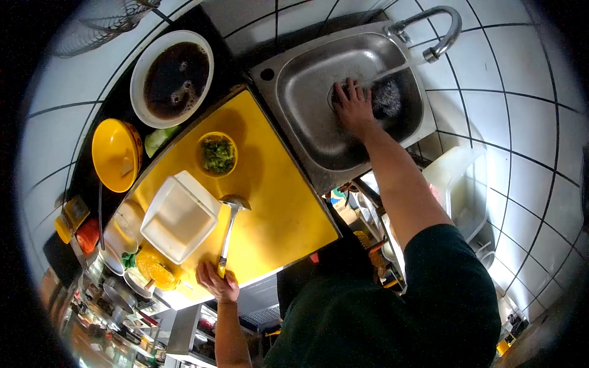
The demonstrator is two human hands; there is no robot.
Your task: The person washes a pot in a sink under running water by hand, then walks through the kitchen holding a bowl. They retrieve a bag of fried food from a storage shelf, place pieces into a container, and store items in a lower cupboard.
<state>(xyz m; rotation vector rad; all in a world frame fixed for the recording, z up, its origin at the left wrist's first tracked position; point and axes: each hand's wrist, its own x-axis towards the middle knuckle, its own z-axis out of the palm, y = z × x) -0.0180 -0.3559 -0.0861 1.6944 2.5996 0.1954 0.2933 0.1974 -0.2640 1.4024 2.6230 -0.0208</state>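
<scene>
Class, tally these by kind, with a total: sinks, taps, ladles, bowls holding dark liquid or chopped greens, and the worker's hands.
Sink: 1
Tap: 1
Ladle: 1
Bowls, dark-liquid bowl and chopped-greens bowl: 2
Hands, left hand and right hand: 2
Total: 7

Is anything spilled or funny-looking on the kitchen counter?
I can't see a spill on the yellow board. One odd thing: a loose green piece lies between the big white bowl and the deep yellow bowl, outside both. It looks like a scrap left there.
</scene>
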